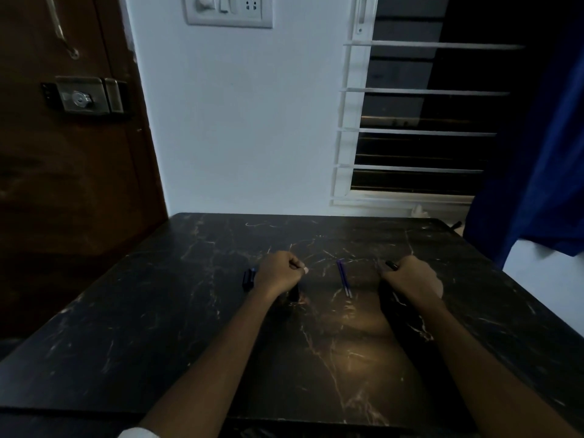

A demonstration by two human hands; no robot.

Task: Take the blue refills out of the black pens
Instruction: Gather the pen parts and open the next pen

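Note:
On the black marble table (158,327), my left hand (279,273) is curled into a fist, and a dark pen part (294,292) shows just below it. Whether it grips that part I cannot tell. A black pen piece with blue (249,277) lies just left of that hand. My right hand (410,276) is curled round a black pen (391,264) whose end sticks out past the thumb. Two blue refills (344,279) lie side by side on the table between the hands.
The table's far edge meets a white wall (246,137). A brown door (63,169) with a metal lock stands at the left. A barred window (420,131) and a blue curtain (537,169) are at the right.

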